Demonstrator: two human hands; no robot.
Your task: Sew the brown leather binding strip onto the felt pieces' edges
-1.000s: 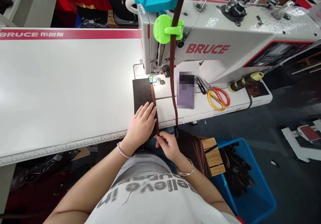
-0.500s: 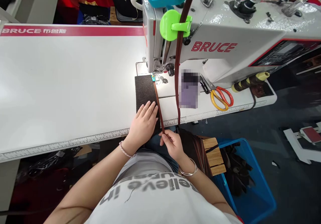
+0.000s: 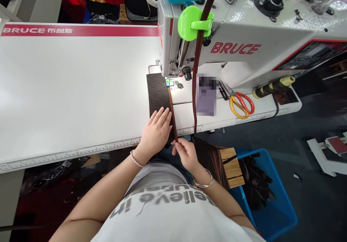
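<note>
A dark brown fabric panel (image 3: pixel 158 92) lies on the sewing machine bed, its far end beside the presser foot (image 3: pixel 167 82). My left hand (image 3: pixel 157 131) rests flat on the panel, fingers stretched toward the machine. Along the panel's right edge runs a narrow reddish-brown binding strip (image 3: pixel 172 113), its far end at the foot. My right hand (image 3: pixel 185 154) pinches this strip just off the table's front edge. The sewing machine (image 3: pixel 235 28) stands over the far end of the panel. The panel's near end drops over the edge, partly hidden by my left hand.
Another brown strip (image 3: pixel 195 101) hangs from a green clip (image 3: pixel 187 23). To its right lie scissors (image 3: pixel 241 104) with orange and red handles and a thread-wound cone (image 3: pixel 273 86). A blue crate (image 3: pixel 282 209) of dark pieces stands below right, beside a wooden stool (image 3: pixel 231 166).
The panel has moved away from me, its far end now past the presser foot. My left hand has gone slightly forward with it; my right hand still pinches the strip.
</note>
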